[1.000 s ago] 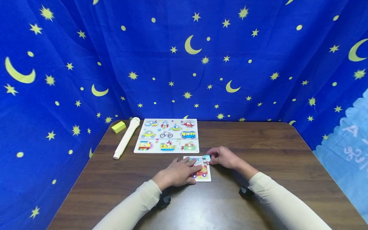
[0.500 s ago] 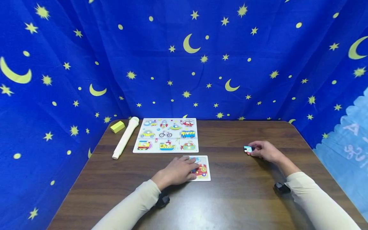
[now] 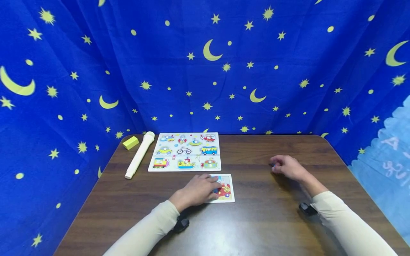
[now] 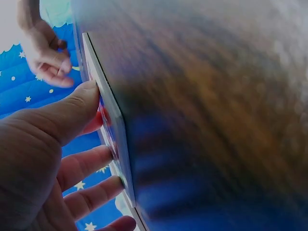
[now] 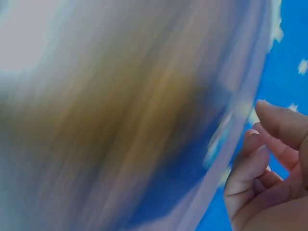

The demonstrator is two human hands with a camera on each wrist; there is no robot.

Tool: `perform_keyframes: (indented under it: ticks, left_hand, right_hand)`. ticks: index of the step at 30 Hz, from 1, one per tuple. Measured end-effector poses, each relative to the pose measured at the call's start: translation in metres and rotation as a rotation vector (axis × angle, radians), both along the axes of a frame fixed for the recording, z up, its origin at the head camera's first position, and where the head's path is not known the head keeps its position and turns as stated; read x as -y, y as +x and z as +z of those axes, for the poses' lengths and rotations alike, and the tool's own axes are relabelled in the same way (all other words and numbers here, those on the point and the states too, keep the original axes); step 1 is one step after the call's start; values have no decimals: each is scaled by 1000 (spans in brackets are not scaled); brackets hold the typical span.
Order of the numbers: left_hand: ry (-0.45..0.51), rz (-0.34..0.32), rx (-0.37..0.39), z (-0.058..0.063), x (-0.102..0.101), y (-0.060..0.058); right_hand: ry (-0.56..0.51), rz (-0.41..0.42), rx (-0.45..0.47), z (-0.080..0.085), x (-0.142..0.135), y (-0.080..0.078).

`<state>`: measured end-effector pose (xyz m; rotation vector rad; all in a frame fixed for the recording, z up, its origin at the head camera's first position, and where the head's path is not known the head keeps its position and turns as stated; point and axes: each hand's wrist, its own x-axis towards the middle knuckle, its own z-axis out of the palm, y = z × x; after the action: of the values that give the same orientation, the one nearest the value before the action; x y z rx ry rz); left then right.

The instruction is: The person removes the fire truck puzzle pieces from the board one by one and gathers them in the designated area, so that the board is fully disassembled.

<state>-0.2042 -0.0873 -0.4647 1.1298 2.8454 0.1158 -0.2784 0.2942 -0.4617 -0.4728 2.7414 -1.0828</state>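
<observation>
Two bare hands work apart over the wooden desk (image 3: 256, 217), and the step in hand looks like setting a loose jigsaw piece down by itself, away from its frame. The right hand (image 3: 288, 168) is low over the desk, towards its far right corner; its fingers are loosely bent, with thumb and fingertips apart in the right wrist view and nothing clear between them. A blurred blue-and-white thing, probably the piece (image 5: 219, 138), appears near them on the desk; whether a fingertip touches it I cannot tell. The left hand (image 3: 196, 190) rests over the left side of the small puzzle board (image 3: 232, 195), fingers spread, thumb at the board's near edge. That board lies about midway between the desk's left and right edges, just nearer than the large vehicle board (image 3: 198, 169), which sits by the far edge. Its far right corner looks pale, perhaps a bared recess. The next move likely calls for lifting the right hand straight up, so the piece is not dragged, then bringing it back to the small board's right edge to pinch another piece while the left hand steadies the frame.
</observation>
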Motion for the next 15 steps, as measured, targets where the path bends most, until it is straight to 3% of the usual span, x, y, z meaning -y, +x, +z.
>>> perform_keyframes:
  ticks: [5,8,11,15]
  left_hand:
    - [-10,-3,-7,0,2,1]
    - [-24,-2,-17,0,2,1]
    - [-44,-1,-29,1,1,1]
    - [-64,10,-24,1,-2,1]
  right_hand:
    - [-165,112,186,1,78,18]
    - [-192,182,272,-5,120,30]
    - [-128,191,215,-9,145,39]
    - [11,127,100,-10,157,46]
